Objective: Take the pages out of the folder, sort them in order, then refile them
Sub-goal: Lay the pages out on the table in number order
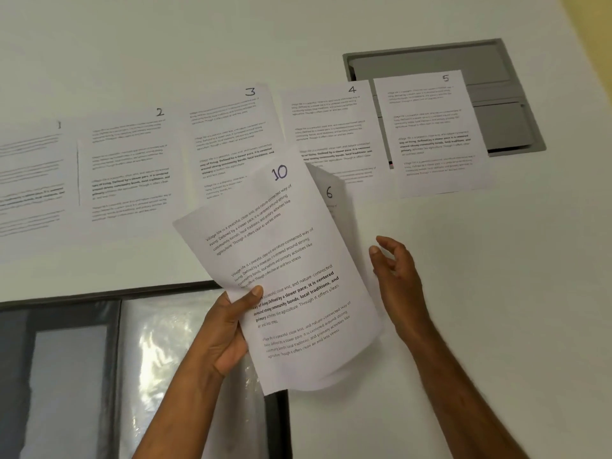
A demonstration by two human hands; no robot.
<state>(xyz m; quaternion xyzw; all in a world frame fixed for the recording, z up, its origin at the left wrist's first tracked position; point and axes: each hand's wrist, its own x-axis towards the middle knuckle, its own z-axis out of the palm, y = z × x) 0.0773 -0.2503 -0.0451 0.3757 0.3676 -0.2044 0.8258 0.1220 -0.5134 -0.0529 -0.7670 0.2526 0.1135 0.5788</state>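
Left hand (228,329) is pinching floppy, light page 10 (291,276) stack by its lower edge, right hand (397,276) hovering loosely spread beside page 6 (329,193), likely best gripped at its free edge.

Pages 1–5 (231,134) rowed; folder (99,359) open

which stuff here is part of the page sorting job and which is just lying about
Part of the job:
- pages 1 to 5, laid in a row
- page 10, held by the left hand
- page 6, behind it
- folder, open
- right hand, open beside the sheets

Just lying about:
- grey hatch set in the table
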